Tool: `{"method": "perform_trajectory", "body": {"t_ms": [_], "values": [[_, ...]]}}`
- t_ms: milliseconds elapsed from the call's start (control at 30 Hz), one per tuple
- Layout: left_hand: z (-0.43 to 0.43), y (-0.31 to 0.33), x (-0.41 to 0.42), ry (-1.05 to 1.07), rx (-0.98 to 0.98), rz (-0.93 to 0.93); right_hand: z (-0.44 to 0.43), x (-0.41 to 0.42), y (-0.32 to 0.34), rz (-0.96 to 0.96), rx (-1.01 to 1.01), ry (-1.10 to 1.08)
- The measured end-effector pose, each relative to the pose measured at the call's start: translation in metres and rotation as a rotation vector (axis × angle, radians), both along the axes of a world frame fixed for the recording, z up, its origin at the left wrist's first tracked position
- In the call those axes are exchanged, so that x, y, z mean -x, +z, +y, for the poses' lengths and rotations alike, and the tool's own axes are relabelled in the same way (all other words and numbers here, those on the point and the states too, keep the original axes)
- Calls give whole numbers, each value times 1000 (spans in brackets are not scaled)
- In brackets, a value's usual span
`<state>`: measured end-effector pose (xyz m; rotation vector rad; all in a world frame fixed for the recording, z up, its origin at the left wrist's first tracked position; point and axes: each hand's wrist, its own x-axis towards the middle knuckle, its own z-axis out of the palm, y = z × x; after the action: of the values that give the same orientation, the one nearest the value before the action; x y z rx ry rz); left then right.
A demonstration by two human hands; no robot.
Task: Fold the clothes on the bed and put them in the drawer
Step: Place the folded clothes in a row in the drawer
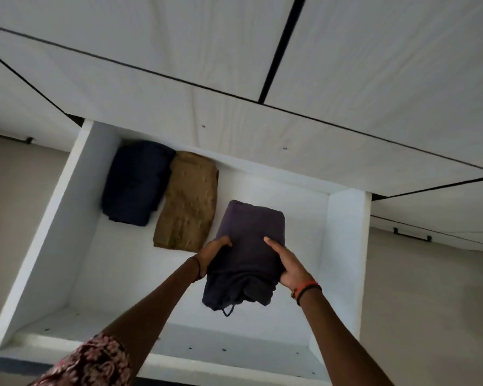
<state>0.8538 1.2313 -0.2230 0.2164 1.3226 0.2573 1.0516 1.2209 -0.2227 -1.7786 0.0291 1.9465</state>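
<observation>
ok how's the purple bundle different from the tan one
The purple bundle is dark; the tan one is light brown. The left hand and right hand grip the purple bundle over the drawer; the tan one lies untouched inside. The purple bundle's near end hangs loose; the tan one's looks neat. Both are folded.

Drawer (pixel 234 367) back-left taken: navy bundle (pixel 135 185) near left wall (pixel 64 218), tan bundle (pixel 187 201) just beside it. Bare floor (pixel 304 218) from tan bundle to right wall (pixel 346 246) and along the front. Cabinet front (pixel 290 140) overhangs the back edge. Purple bundle (pixel 248 246) hangs over the middle gap.
</observation>
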Motion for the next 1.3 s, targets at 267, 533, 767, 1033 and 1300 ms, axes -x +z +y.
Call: {"method": "perform_trajectory", "body": {"t_ms": [267,533,767,1033,1300], "values": [[77,-40,-18,32,-142,130,76,-12,-42,-26,-204,-10],[71,-86,-20,-67,-223,332,85,-10,-90,-163,-225,70],[40,-101,-23,-213,-238,466,66,-13,-88,-378,-132,241],[19,-103,-42,-165,-116,502,34,0,-84,-243,-9,216],[40,-107,-42,-54,-154,634,53,13,-87,-242,-39,166]]}}
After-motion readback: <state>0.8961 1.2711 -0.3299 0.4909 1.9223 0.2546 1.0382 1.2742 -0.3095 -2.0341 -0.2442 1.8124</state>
